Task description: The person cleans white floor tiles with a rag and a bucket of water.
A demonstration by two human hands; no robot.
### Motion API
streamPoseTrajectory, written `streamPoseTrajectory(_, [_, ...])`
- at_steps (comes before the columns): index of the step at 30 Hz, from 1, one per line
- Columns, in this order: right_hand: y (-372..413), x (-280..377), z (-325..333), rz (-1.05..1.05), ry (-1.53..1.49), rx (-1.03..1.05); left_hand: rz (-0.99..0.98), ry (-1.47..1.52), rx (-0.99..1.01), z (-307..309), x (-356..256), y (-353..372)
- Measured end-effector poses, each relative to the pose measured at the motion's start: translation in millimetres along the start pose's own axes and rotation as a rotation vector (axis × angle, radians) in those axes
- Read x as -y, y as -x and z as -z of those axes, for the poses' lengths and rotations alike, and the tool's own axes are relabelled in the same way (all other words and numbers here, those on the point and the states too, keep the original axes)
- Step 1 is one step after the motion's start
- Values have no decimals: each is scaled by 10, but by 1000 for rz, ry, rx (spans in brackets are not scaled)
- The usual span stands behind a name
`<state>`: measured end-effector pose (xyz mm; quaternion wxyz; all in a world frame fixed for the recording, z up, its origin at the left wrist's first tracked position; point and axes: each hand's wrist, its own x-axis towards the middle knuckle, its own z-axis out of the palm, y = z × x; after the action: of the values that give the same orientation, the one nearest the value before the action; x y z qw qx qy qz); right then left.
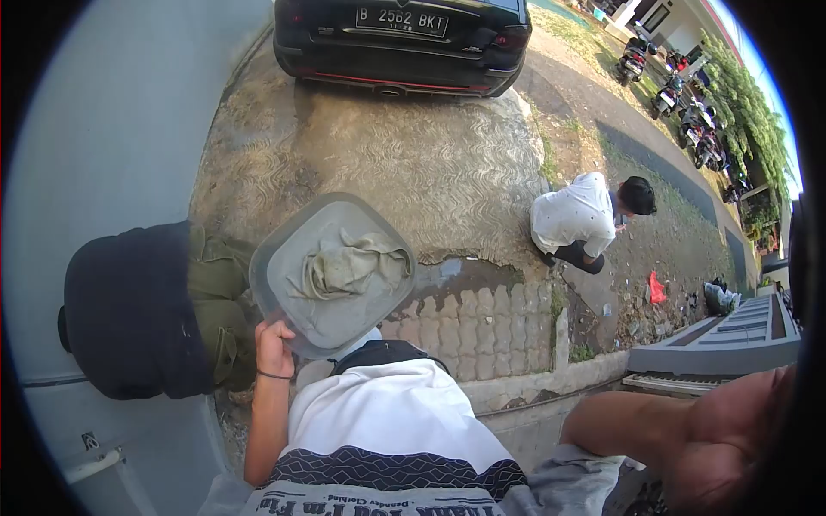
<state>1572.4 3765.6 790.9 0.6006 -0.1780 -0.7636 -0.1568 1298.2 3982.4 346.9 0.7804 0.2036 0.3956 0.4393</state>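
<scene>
My left hand (274, 347) is closed on the near rim of a grey plastic basin (280, 249), square with rounded corners, held in front of my waist. Inside it lies a crumpled, damp-looking beige cloth (344, 268). My right hand (731, 434) is raised close to the camera at the right edge, away from the basin. Its palm side and wrist show, but the fingers run into the dark border, so their pose is hidden.
A black car (396, 52) stands ahead on wet patterned concrete. Close on my left, a person in dark clothes (129, 310) bends over beside a grey wall (103, 129). Another person in white (572, 215) crouches at right. A metal gate (723, 340) and red plastic (656, 288) lie beyond.
</scene>
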Motion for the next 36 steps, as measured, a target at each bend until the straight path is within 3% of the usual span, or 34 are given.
streamPoseTrajectory(3, [9,-882,-211,67,-48,-15,-44,-7,-71,-219,-275,-742])
streamPoseTrajectory(9, [-206,-2784,-801,3,-156,-60,-117,-24,-197,-404,-1081,-1945])
streamPoseTrajectory(13, [-271,-4079,-1157,39,-272,-28,-127,126,-321,-782,-1551,-2693])
streamPoseTrajectory(16, [-402,-5145,-1454,33,-373,-4,-222,167,-323,-497,-1703,-3357])
streamPoseTrajectory(19, [-538,-6025,-1864,75,-468,27,-267,253,-488,-1014,-2340,-3709])
streamPoseTrajectory(24, [-764,-7363,-3045,85,-724,16,-336,217,-663,-442,-2712,-4346])
streamPoseTrajectory(28, [-770,-8159,-4322,36,-872,-1,-420,401,-743,-173,-3003,-4771])
streamPoseTrajectory(31, [-448,-8680,-5595,-170,-952,-7,-424,516,-791,83,-3302,-5049])
streamPoseTrajectory(33, [-28,-8825,-6584,-445,-944,120,-467,506,-882,442,-3374,-5309])
streamPoseTrajectory(35, [481,-8604,-7520,-628,-799,575,-498,539,-937,828,-3538,-5367])
streamPoseTrajectory(36, [770,-8582,-7989,-489,-706,893,-518,571,-951,1002,-3644,-5503])
